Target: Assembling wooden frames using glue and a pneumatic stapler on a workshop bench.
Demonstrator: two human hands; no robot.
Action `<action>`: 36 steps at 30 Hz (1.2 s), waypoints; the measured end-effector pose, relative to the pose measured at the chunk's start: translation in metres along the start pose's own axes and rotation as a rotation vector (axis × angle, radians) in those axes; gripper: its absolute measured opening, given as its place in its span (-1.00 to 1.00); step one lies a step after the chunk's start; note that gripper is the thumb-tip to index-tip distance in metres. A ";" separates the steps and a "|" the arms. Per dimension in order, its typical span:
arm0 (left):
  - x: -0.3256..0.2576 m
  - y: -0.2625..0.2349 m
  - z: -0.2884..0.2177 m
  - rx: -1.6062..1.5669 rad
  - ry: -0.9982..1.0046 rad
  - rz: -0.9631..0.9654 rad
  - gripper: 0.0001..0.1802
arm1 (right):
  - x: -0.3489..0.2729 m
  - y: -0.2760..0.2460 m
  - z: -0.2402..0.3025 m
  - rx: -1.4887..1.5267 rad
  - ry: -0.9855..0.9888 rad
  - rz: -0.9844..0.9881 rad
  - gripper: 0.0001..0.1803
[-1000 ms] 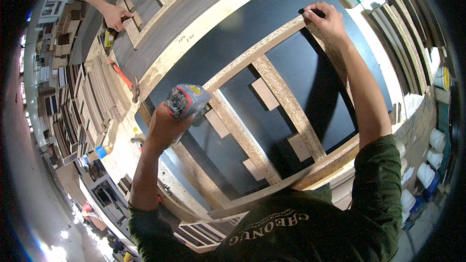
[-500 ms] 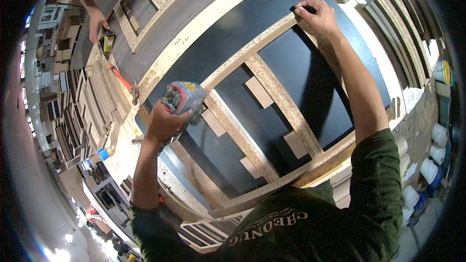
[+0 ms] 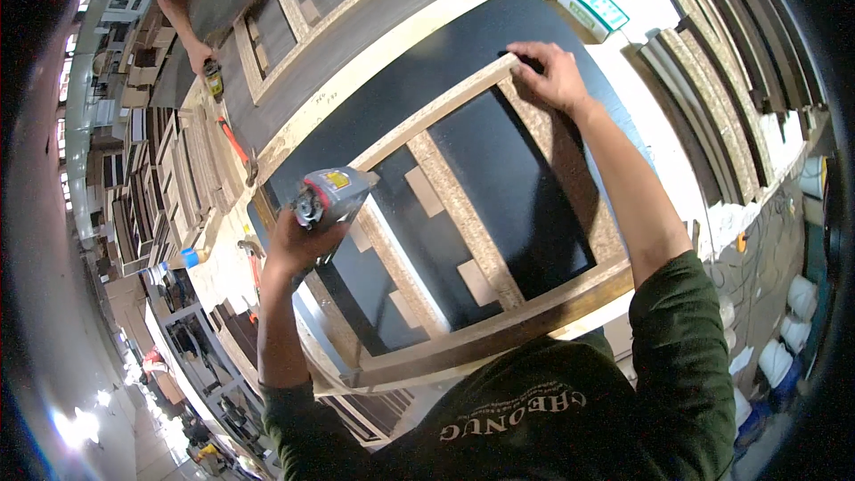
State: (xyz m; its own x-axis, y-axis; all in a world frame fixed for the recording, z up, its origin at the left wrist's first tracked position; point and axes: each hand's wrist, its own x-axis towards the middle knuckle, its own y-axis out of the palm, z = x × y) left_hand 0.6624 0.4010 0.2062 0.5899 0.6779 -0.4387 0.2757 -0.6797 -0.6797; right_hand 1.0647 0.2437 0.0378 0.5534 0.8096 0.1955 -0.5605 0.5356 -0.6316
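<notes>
My left hand (image 3: 301, 248) is wrapped around a grey nail gun (image 3: 340, 194) with red trim and a yellow label. The gun is over the far rail of a wooden frame (image 3: 436, 116), toward the frame's left end; its nose is hidden, so contact cannot be told. At the frame's far right corner my right hand (image 3: 554, 78) grips the chipboard with thumb and fingers. The frame, with several chipboard crossbars and small wood blocks beside them, lies on a black panel (image 3: 338, 129).
Beyond the panel, a co-worker's hand (image 3: 201, 55) holds a yellow-and-black tool (image 3: 212, 80) near another frame (image 3: 303, 28). An orange-handled hammer (image 3: 236, 142) lies at the left. A green-and-white box (image 3: 592, 9) sits far right, near stacked boards (image 3: 704, 98).
The whole view has shifted, so the frame and panel appear further left and lower. My right hand stays at the frame's corner, its fingers a little more spread. The nail gun remains over the far rail.
</notes>
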 end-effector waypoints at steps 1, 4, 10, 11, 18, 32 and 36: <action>0.003 0.005 -0.004 -0.034 0.143 -0.001 -0.61 | -0.003 -0.002 0.005 -0.105 -0.037 0.031 -0.56; 0.028 0.023 -0.026 0.155 0.332 -0.094 -0.64 | -0.007 -0.005 0.001 -0.204 -0.092 0.023 -0.59; 0.059 0.027 -0.033 0.034 0.112 -0.038 -0.65 | -0.010 -0.003 0.002 -0.230 -0.121 0.017 -0.58; 0.061 0.026 -0.036 0.088 0.065 -0.034 -0.64 | -0.009 -0.003 0.000 -0.229 -0.116 0.018 -0.58; 0.078 0.029 -0.019 0.056 -0.070 0.056 -0.58 | -0.006 -0.003 0.000 -0.208 -0.095 0.029 -0.63; 0.082 0.026 -0.026 0.089 -0.055 0.084 -0.59 | -0.006 -0.001 0.003 -0.205 -0.098 0.004 -0.64; 0.080 0.023 -0.028 0.090 -0.089 0.084 -0.58 | -0.004 0.000 0.005 -0.197 -0.100 -0.003 -0.64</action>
State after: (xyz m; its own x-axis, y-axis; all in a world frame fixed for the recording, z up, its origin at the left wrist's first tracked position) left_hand 0.7376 0.4319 0.1718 0.5370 0.6444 -0.5445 0.1562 -0.7102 -0.6865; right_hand 1.0595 0.2412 0.0407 0.4852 0.8334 0.2646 -0.4225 0.4884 -0.7635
